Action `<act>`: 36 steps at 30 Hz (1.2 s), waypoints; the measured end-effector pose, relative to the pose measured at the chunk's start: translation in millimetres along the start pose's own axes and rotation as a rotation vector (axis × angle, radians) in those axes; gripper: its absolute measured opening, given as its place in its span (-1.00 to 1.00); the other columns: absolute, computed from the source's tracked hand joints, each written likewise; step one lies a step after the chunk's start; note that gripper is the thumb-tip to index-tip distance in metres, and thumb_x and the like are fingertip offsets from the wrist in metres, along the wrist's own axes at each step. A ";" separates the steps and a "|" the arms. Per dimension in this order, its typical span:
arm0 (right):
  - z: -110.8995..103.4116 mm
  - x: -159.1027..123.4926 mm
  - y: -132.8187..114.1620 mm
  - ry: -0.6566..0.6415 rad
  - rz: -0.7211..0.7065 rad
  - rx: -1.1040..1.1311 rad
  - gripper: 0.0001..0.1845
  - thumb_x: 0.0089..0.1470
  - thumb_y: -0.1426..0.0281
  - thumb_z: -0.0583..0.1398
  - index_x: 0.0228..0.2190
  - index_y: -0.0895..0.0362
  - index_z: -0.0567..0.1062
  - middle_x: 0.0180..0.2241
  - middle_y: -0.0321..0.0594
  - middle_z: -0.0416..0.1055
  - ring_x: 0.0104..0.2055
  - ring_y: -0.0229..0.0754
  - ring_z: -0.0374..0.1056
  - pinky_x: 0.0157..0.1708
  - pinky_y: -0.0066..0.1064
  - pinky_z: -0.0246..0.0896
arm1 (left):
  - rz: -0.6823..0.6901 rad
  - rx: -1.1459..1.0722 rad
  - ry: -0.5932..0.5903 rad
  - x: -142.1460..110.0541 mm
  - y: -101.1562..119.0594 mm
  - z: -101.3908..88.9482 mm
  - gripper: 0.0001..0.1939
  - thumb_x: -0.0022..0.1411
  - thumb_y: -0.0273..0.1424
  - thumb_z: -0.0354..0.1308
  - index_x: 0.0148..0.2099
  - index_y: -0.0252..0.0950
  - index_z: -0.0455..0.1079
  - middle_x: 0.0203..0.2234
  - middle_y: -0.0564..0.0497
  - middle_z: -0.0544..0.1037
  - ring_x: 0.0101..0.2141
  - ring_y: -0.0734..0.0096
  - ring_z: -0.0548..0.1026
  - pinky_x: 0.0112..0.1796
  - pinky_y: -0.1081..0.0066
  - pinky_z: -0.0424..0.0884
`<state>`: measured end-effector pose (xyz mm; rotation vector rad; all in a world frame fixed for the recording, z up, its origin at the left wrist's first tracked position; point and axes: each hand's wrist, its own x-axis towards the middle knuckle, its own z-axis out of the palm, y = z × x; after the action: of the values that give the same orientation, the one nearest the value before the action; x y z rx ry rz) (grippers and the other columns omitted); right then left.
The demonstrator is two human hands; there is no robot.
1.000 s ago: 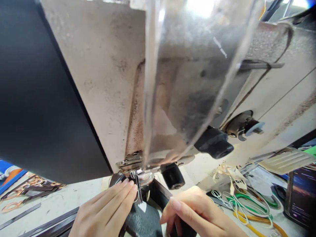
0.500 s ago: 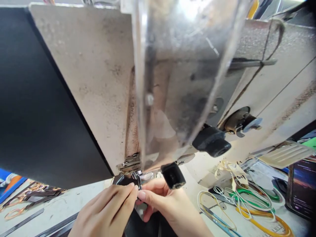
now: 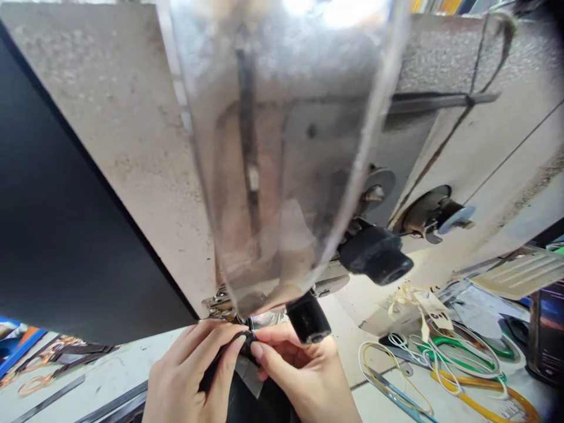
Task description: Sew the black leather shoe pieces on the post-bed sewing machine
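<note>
My left hand [image 3: 191,367] and my right hand [image 3: 304,367] meet at the foot of a sewing machine [image 3: 145,194]. Between their fingertips is a small black leather-like piece [image 3: 247,342], pinched from both sides. Its full shape is hidden by the fingers. Just behind the fingertips is the metal presser-foot area [image 3: 220,304], partly covered by a clear plastic shield [image 3: 264,235]. A black knob or lever end [image 3: 309,317] hangs right above my right hand. Dark material [image 3: 247,402] shows below the hands.
Black strips [image 3: 118,405] and straps with copper-coloured rings [image 3: 39,382] lie at the left. On the right are coiled cords [image 3: 462,358], blue-handled tweezers [image 3: 396,393] and a phone [image 3: 549,329]. A dark panel [image 3: 66,235] fills the left side.
The view has shifted, and the clear shield appears lower and further left. Both hands stay at the machine's foot; the left thumb has come apart from its fingers, showing more of the black piece.
</note>
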<state>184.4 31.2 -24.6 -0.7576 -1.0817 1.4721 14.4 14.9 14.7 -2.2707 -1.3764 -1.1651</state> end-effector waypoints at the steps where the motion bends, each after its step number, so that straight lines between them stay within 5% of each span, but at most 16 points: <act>1: -1.0 0.8 0.6 -0.010 0.005 -0.011 -0.78 0.03 0.20 0.46 -0.37 0.09 0.72 -0.47 -0.24 0.59 -0.51 -0.32 0.45 -0.46 -0.59 0.37 | 0.006 -0.010 -0.001 0.2 0.8 0.8 -0.90 0.46 -0.29 0.07 -0.07 -0.05 0.41 -0.27 0.26 0.59 -0.27 0.68 0.58 -0.17 0.77 0.42; 8: -5.0 8.1 -14.2 -0.118 0.064 -0.022 -0.62 -0.03 0.07 0.46 -0.41 0.15 0.70 -0.55 -0.29 0.50 -0.62 -0.40 0.34 -0.57 -0.61 0.28 | 0.006 0.011 0.006 -0.2 -4.8 -0.4 -0.91 0.44 -0.27 0.11 -0.11 -0.03 0.45 -0.26 0.28 0.62 -0.30 0.66 0.61 -0.20 0.75 0.46; 14: -11.9 20.2 -23.7 -0.227 0.146 -0.119 -0.42 -0.07 -0.13 0.39 -0.44 0.18 0.61 -0.78 -0.45 0.24 -0.75 -0.43 0.14 -0.66 -0.59 0.08 | 0.038 0.008 -0.027 2.0 -9.1 -3.6 -0.90 0.44 -0.24 0.11 -0.10 -0.02 0.46 -0.25 0.30 0.63 -0.29 0.68 0.63 -0.16 0.77 0.47; 17: -13.5 22.8 -23.1 -0.202 0.125 -0.174 -0.45 -0.02 -0.11 0.37 -0.43 0.18 0.61 -0.81 -0.47 0.20 -0.76 -0.42 0.12 -0.61 -0.55 0.12 | 0.044 0.004 0.025 7.0 -5.7 -3.9 -0.84 0.46 -0.19 0.07 -0.15 -0.01 0.46 -0.29 0.35 0.63 -0.33 0.75 0.62 -0.18 0.84 0.43; 22: -7.7 20.5 -22.7 -0.121 0.093 -0.198 -0.52 -0.05 -0.03 0.40 -0.49 0.18 0.61 -0.73 -0.43 0.22 -0.75 -0.44 0.04 -0.74 -0.57 -0.20 | 0.019 0.013 0.063 10.8 -0.8 -3.4 -0.81 0.44 -0.17 0.07 -0.19 -0.02 0.48 -0.33 0.35 0.63 -0.35 0.74 0.62 -0.19 0.82 0.45; 26: -6.2 14.1 -14.1 -0.015 -0.188 -0.385 -0.72 0.15 0.18 0.32 -0.47 0.11 0.60 -0.68 -0.42 0.24 -0.64 -0.36 0.16 -0.60 -0.52 0.07 | 0.038 0.029 0.042 8.1 -2.8 -3.6 -0.86 0.45 -0.23 0.06 -0.16 -0.05 0.43 -0.31 0.32 0.63 -0.34 0.69 0.62 -0.23 0.77 0.47; 31: -9.5 9.7 -9.3 -0.005 -0.648 -0.760 -0.77 0.30 0.41 0.17 -0.29 0.08 0.66 -0.35 -0.19 0.62 -0.33 -0.16 0.52 -0.22 -0.42 0.40 | 0.067 0.020 0.027 4.9 -5.4 -6.2 -0.93 0.42 -0.33 0.08 -0.13 -0.08 0.40 -0.30 0.26 0.63 -0.32 0.65 0.61 -0.22 0.71 0.48; 36: -8.4 10.9 -12.0 -0.035 -0.833 -0.918 -0.70 0.30 0.53 0.11 -0.20 0.08 0.65 -0.28 -0.15 0.67 -0.25 -0.12 0.61 -0.15 -0.40 0.46 | 0.050 0.059 0.006 5.8 -2.2 -5.4 -0.92 0.39 -0.28 0.12 -0.10 -0.10 0.36 -0.29 0.23 0.63 -0.32 0.56 0.62 -0.24 0.59 0.50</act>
<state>194.5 43.3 -15.7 -0.7317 -1.8347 0.2379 11.2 16.7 22.1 -2.2458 -1.3265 -1.0996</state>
